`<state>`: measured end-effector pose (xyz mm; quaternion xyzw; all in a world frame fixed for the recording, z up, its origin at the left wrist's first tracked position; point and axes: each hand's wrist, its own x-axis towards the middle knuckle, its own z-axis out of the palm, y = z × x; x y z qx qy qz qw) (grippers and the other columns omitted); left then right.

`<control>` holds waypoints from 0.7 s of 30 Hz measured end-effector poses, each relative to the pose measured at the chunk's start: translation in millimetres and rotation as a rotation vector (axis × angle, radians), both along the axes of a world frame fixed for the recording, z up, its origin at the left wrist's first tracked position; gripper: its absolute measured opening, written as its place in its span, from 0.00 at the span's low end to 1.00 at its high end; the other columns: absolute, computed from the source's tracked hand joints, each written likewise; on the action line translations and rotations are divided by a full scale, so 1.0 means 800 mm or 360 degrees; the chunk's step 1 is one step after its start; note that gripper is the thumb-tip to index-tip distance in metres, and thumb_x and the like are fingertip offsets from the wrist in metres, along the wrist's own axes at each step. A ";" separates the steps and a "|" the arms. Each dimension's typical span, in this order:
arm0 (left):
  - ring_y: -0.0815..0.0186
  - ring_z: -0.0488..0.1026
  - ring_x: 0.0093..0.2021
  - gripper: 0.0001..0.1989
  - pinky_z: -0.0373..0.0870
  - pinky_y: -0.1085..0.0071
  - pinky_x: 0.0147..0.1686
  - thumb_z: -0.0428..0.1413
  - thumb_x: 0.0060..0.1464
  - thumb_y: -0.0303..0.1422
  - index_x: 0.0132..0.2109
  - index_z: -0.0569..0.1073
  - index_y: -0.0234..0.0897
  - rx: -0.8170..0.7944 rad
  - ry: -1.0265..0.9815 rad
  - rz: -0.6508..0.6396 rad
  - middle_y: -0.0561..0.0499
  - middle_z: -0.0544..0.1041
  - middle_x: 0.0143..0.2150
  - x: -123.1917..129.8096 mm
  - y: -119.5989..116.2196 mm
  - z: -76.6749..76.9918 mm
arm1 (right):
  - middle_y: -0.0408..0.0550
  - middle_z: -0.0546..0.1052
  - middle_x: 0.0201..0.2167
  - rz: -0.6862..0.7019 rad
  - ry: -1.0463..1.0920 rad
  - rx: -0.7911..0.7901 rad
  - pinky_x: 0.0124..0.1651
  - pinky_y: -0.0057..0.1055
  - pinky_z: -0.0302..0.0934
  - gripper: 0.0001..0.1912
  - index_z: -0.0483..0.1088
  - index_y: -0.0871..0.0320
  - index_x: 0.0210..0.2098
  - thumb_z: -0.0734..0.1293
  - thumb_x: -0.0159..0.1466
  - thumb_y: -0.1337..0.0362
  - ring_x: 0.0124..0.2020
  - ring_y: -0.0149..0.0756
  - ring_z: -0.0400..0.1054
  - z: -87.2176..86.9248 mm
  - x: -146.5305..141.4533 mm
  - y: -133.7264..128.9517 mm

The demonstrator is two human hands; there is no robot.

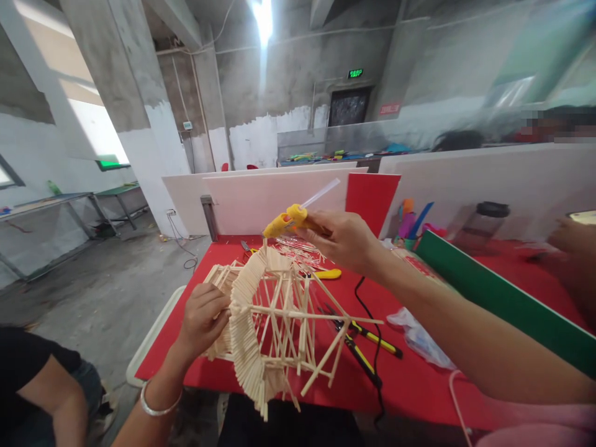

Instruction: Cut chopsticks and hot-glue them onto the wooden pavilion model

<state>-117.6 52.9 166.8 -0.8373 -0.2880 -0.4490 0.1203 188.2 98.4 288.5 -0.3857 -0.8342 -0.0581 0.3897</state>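
Note:
A model built of thin wooden sticks (249,292) stands over the front of the red table, with a curved band of closely laid sticks and an open lattice to its right. My left hand (205,316) has its fingers closed on the model's left side, at the edge of the band. In my right hand (339,239) is a yellow hot glue gun (285,220) with a clear glue stick (321,192) poking out of its back. The gun's nozzle points down and left, at the top end of the band; whether it touches cannot be made out.
Yellow-and-black pliers (358,354), a black cord (379,335) and a clear plastic bag (421,338) lie on the red table (395,385) to the right. Loose sticks (302,251) lie behind the model. A green board (503,292) stands at the right; people sit on both sides.

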 end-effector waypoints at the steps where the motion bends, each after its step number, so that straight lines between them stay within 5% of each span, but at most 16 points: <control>1: 0.65 0.65 0.28 0.11 0.60 0.67 0.31 0.52 0.58 0.26 0.26 0.68 0.38 -0.0003 0.0007 0.0017 0.51 0.71 0.24 0.000 0.000 0.000 | 0.43 0.71 0.24 -0.0010 -0.0018 -0.0006 0.27 0.29 0.51 0.17 0.75 0.59 0.43 0.62 0.66 0.55 0.22 0.28 0.59 0.000 0.000 0.000; 9: 0.65 0.65 0.29 0.07 0.60 0.67 0.32 0.53 0.57 0.26 0.31 0.71 0.38 0.0038 0.0078 0.0039 0.50 0.72 0.25 -0.004 0.000 -0.002 | 0.45 0.73 0.25 -0.0080 0.0006 0.0032 0.27 0.30 0.51 0.17 0.75 0.58 0.45 0.62 0.66 0.54 0.22 0.29 0.60 0.001 0.002 0.000; 21: 0.65 0.65 0.29 0.05 0.59 0.66 0.31 0.53 0.60 0.28 0.34 0.71 0.37 0.0253 0.0414 0.0064 0.51 0.74 0.25 -0.001 0.000 0.020 | 0.48 0.75 0.28 -0.0135 -0.0008 -0.0101 0.28 0.30 0.55 0.19 0.75 0.56 0.38 0.61 0.66 0.49 0.26 0.33 0.65 -0.008 0.027 -0.019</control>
